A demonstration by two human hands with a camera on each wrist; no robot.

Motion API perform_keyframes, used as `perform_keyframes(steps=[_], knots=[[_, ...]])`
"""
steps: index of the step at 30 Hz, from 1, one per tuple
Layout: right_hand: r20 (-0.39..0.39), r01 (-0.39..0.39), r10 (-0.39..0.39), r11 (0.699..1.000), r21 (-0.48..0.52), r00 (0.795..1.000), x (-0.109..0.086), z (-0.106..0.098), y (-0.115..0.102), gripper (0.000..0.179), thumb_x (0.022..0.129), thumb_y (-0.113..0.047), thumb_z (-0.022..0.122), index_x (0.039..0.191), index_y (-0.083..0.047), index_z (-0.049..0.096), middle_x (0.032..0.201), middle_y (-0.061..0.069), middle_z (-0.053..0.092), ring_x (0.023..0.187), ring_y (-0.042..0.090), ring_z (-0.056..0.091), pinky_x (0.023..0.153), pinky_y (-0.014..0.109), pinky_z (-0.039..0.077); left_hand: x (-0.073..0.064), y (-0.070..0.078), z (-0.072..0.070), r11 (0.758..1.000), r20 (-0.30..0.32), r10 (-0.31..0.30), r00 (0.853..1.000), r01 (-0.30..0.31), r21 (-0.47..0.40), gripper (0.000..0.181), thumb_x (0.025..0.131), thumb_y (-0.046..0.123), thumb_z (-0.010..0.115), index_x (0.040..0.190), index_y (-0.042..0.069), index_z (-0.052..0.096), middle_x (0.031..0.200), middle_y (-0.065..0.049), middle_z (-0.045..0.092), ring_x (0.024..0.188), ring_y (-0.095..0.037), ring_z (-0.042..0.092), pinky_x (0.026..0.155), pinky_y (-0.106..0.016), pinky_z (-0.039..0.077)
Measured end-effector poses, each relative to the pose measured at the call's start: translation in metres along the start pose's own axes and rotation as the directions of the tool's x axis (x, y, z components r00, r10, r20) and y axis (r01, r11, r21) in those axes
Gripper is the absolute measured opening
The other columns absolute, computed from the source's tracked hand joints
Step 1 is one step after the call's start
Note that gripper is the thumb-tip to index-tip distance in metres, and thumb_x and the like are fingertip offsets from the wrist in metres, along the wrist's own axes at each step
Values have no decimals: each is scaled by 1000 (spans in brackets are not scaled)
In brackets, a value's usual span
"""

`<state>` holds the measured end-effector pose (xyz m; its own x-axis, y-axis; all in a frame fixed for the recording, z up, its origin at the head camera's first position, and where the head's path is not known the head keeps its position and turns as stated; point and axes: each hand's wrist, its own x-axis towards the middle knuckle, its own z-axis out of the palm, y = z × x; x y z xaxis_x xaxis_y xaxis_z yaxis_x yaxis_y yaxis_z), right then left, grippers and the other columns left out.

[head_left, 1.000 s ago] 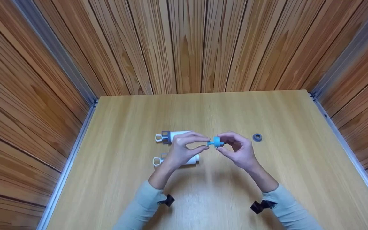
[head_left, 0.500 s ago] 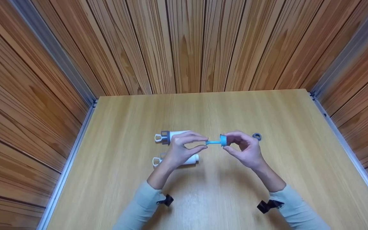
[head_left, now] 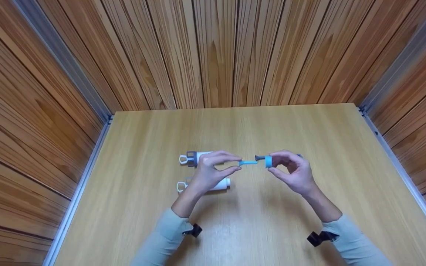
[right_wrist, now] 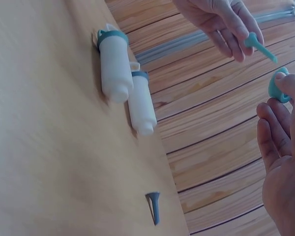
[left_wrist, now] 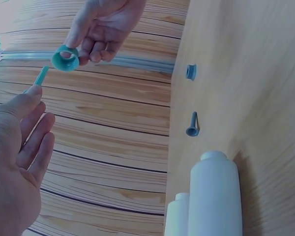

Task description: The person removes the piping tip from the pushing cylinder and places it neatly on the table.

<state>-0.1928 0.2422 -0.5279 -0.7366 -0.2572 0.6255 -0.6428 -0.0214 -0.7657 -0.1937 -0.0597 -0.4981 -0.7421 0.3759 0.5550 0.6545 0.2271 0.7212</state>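
Note:
My left hand (head_left: pixel 213 170) pinches a slim turquoise nozzle (head_left: pixel 249 162) by its flared end between thumb and fingertips, its thin tip pointing right. Opposite it, my right hand (head_left: pixel 295 173) holds a turquoise screw ring (head_left: pixel 268 162) between thumb and fingers. A short gap separates tip and ring. Threads show inside the ring (left_wrist: pixel 71 65) in the left wrist view. Both parts are held above the table. Lying on the table, a dark grey-blue nozzle (right_wrist: pixel 154 206) of similar shape appears just beyond the ring in the head view.
Two white bottles lie on their sides at left, the far one (right_wrist: pixel 115 66) and the near one (right_wrist: pixel 142 105), each with a looped cap; the left arm partly covers them. A dark ring (left_wrist: pixel 191 72) lies at right, mostly behind my right hand. Wooden walls (head_left: pixel 220 55) enclose the table.
My right hand has moved right with the turquoise ring, sliding it off the nozzle. The dark nozzle has come into sight, while the dark ring is now mostly covered. My left hand barely moved.

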Motion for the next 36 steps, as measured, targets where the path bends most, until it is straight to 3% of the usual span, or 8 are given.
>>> perform_keyframes(steps=[10,12,18,24,29,36], knots=[[-26,-25,24,999,-42,999,-6,-26,-3,42,82,32,74,123,24,65,116,-12,81,102,3,77,92,17,65,11,5,8,998,-10,-6,1000,5,-55,24,97,8,88,120,4,86,116,-13,87,107,-31,84,94,-26,65],[-30,-17,15,999,-47,999,-7,-31,-3,44,81,34,73,123,25,65,116,-11,81,102,4,77,92,17,65,14,6,11,998,-14,1,1000,-2,-60,23,97,8,88,120,4,86,115,-13,88,106,-30,84,93,-28,65],[-48,-6,2,996,-86,999,-10,-47,-5,45,80,36,72,123,24,66,115,-11,81,101,2,77,92,16,64,22,9,18,997,1,20,1000,-20,-76,24,97,7,88,120,1,85,116,-16,87,110,-31,84,107,-40,68],[-54,-28,21,991,-132,998,-14,-59,-3,46,80,34,74,124,23,67,115,-13,81,100,2,77,92,15,64,27,7,26,997,3,38,999,-38,-73,24,96,7,88,119,0,86,115,-16,88,109,-31,85,107,-38,67],[-22,-53,50,983,-178,999,-18,-67,2,48,81,33,75,127,20,68,117,-16,80,101,1,76,93,14,63,28,2,34,997,7,10,1000,-10,-80,24,97,7,88,120,1,85,117,-16,88,112,-31,85,109,-39,67],[-33,-103,98,977,-187,995,-27,-74,11,50,80,34,76,127,18,70,113,-6,81,98,4,76,93,14,63,27,-8,50,994,33,-57,998,60,-97,23,99,8,86,122,3,85,121,-15,87,116,-30,84,111,-33,65]])
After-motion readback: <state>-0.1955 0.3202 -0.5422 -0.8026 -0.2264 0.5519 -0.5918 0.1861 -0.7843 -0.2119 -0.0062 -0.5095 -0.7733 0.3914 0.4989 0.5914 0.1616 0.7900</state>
